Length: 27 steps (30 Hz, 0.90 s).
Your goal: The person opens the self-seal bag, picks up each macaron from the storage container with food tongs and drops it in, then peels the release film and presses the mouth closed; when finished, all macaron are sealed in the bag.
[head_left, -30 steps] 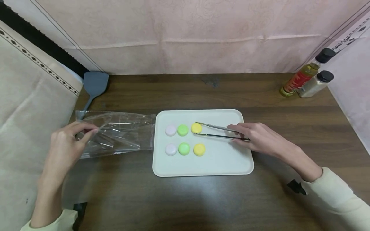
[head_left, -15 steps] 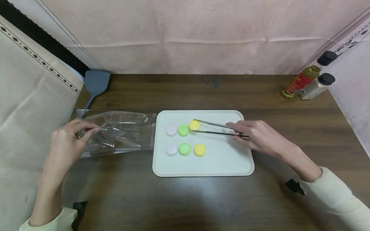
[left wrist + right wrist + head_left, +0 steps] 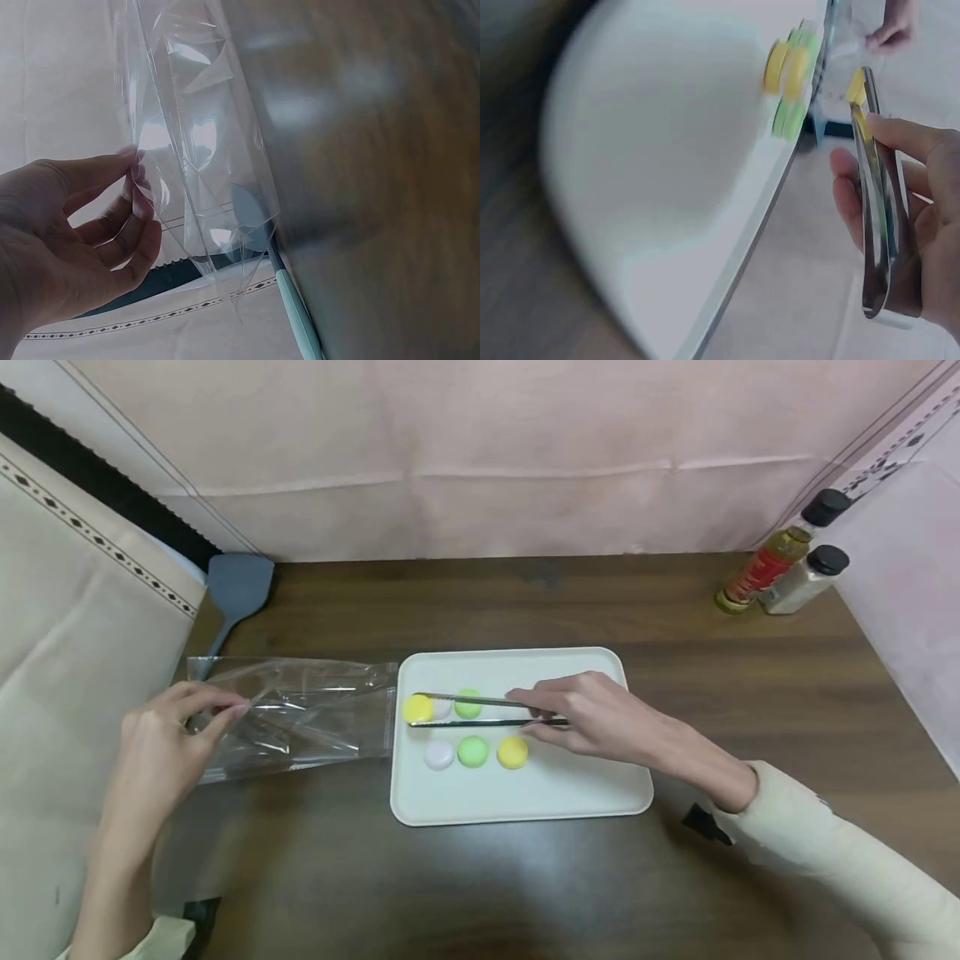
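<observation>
My left hand pinches the mouth of a clear plastic bag between thumb and fingertips; in the left wrist view the bag hangs creased from the fingertips. Metal tongs are in my right hand, with a yellow macaron held between their tips. That macaron is above the left edge of a white tray, close to the bag's end. Lower on the tray sit a lilac macaron, a green macaron and another yellow macaron. The tongs partly cover the upper lilac and green ones.
A blue-grey spatula lies at the back left, its handle running under the bag. An oil bottle with a red label and a black-capped jar stand at the back right. Pale cloth hangs behind the wooden table.
My right hand has carried the yellow macaron in the tongs leftward from its row, past the green and lilac ones, to the tray's left edge. The left hand keeps its pinch on the bag.
</observation>
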Each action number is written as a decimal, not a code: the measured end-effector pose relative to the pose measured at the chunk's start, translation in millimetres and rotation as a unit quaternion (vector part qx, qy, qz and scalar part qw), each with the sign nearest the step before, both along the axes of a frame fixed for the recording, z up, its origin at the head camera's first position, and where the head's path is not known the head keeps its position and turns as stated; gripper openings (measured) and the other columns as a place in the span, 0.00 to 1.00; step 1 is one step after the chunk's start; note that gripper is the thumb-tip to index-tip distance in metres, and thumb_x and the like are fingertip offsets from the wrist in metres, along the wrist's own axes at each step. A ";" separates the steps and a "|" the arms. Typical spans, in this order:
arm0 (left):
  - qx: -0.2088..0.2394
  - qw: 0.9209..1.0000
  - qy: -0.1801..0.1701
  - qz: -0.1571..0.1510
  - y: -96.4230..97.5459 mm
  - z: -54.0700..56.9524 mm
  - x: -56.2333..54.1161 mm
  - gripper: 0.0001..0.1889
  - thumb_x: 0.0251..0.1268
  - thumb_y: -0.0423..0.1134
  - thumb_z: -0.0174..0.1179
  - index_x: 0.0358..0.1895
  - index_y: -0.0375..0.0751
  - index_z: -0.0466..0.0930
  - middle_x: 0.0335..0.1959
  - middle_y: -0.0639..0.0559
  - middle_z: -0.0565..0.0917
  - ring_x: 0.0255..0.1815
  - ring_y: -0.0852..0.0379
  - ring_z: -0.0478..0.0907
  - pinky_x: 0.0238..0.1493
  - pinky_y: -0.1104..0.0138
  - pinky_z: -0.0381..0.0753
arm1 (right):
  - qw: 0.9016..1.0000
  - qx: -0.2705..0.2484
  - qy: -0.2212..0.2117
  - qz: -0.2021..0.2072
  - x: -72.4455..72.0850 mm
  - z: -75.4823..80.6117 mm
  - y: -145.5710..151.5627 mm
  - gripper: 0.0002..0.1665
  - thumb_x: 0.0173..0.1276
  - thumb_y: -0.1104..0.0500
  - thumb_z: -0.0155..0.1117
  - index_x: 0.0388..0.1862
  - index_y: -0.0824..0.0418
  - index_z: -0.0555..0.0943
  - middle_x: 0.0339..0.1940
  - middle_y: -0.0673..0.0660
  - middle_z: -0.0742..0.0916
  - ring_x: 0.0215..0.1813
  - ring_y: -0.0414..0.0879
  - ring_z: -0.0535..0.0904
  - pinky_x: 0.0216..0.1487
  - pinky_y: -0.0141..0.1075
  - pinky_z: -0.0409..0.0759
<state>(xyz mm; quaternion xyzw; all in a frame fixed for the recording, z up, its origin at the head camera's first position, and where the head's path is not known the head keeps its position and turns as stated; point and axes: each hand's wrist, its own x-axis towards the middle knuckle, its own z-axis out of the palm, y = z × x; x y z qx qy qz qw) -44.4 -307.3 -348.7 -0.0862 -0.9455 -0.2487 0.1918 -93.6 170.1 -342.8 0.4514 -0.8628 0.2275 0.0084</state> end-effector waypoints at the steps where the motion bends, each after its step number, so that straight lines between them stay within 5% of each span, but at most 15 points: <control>1: 0.001 1.000 0.001 0.001 -1.1 -1.1 2.0 0.06 0.65 0.24 0.76 0.43 0.32 0.93 0.42 0.35 0.90 0.40 0.90 0.63 0.31 0.78 0.65 | 1.000 0.001 -0.001 0.006 -1.0 -0.5 -7.6 0.21 0.73 0.60 0.79 0.63 0.61 0.89 0.35 0.47 0.90 0.29 0.34 0.75 0.30 0.29 0.74; 7: 0.003 1.000 0.008 0.004 -3.4 -3.1 7.8 0.07 0.64 0.23 0.76 0.42 0.33 0.93 0.41 0.37 0.90 0.33 0.87 0.63 0.26 0.75 0.63 | 0.999 0.008 0.001 0.033 -10.2 -9.4 -45.2 0.16 0.76 0.58 0.76 0.60 0.59 0.89 0.33 0.46 0.89 0.27 0.35 0.74 0.28 0.29 0.72; 16: -0.001 1.000 0.010 0.003 -1.6 -0.8 7.1 0.06 0.63 0.23 0.77 0.41 0.33 0.93 0.40 0.39 0.91 0.35 0.90 0.64 0.34 0.79 0.66 | 0.998 0.047 0.019 0.048 -24.8 -17.3 -78.5 0.18 0.79 0.57 0.71 0.64 0.62 0.88 0.36 0.51 0.90 0.25 0.38 0.72 0.25 0.30 0.66; 22: 0.007 1.000 -0.008 0.021 -0.2 0.1 6.1 0.05 0.67 0.26 0.76 0.43 0.34 0.93 0.42 0.38 0.90 0.33 0.87 0.63 0.31 0.75 0.64 | 0.997 0.044 0.035 0.047 -30.5 -10.7 -78.4 0.17 0.78 0.59 0.72 0.61 0.62 0.88 0.36 0.51 0.91 0.25 0.38 0.74 0.25 0.31 0.70; 27: 0.005 1.000 0.002 0.023 2.4 1.2 3.0 0.04 0.66 0.25 0.76 0.42 0.31 0.93 0.40 0.37 0.90 0.34 0.89 0.62 0.26 0.74 0.62 | 0.997 0.043 0.047 0.045 -35.7 -8.6 -72.3 0.11 0.76 0.62 0.72 0.54 0.61 0.88 0.29 0.49 0.87 0.23 0.38 0.71 0.23 0.31 0.64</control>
